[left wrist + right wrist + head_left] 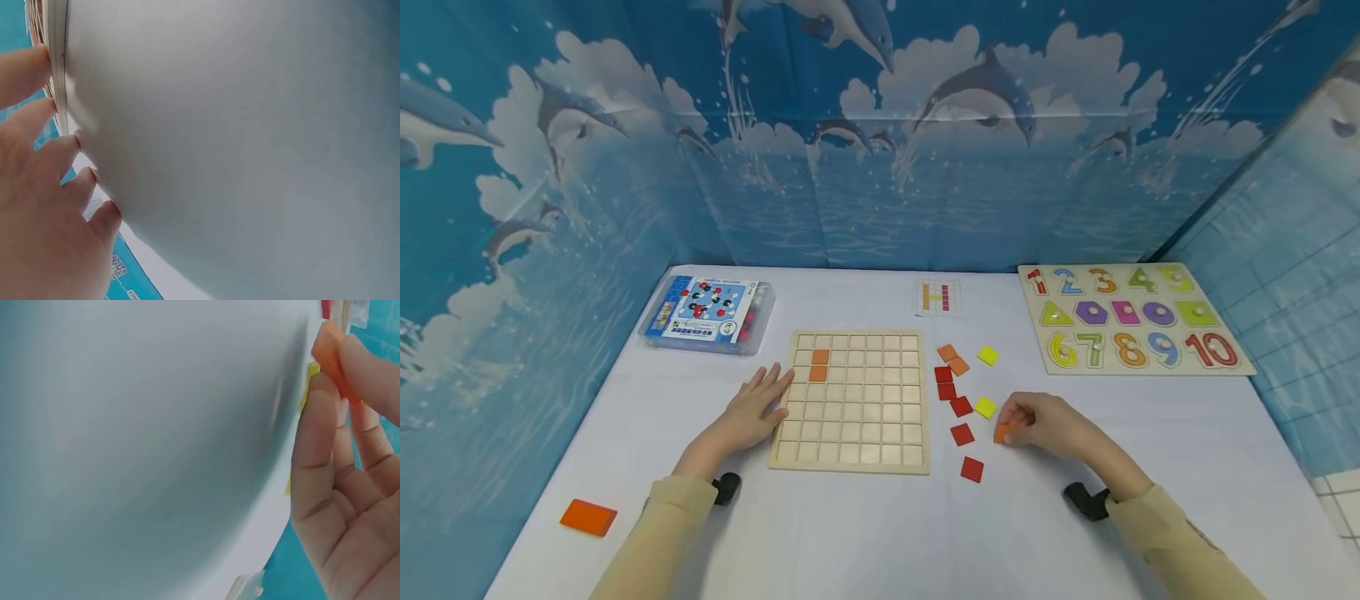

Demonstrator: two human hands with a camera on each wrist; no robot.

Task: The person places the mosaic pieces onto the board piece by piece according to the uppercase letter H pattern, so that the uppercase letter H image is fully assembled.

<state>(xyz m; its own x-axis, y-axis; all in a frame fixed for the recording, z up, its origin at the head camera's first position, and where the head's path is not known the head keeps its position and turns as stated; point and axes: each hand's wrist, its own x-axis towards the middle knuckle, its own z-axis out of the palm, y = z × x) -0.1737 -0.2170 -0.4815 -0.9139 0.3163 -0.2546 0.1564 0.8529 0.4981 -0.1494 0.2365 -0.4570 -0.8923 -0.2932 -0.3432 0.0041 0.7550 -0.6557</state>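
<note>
A wooden grid board (850, 461) lies in the middle of the white table, with two orange square tiles (819, 365) in its upper left cells. Along the board's left edge rests my left hand (751, 414), fingers spread; in the left wrist view its fingertips (42, 61) touch the board's side. To the right of the board my right hand (1047, 423) pinches an orange tile (331, 353) between thumb and fingers. Loose red tiles (972, 469), orange tiles (958, 366) and yellow tiles (988, 356) lie between the board and that hand.
At the back left sits a clear plastic case (707, 310) with a molecule picture. A small pattern card (939, 297) lies behind the board. The number and shape puzzle (1142, 321) is at the back right. An orange block (588, 517) lies near the front left edge.
</note>
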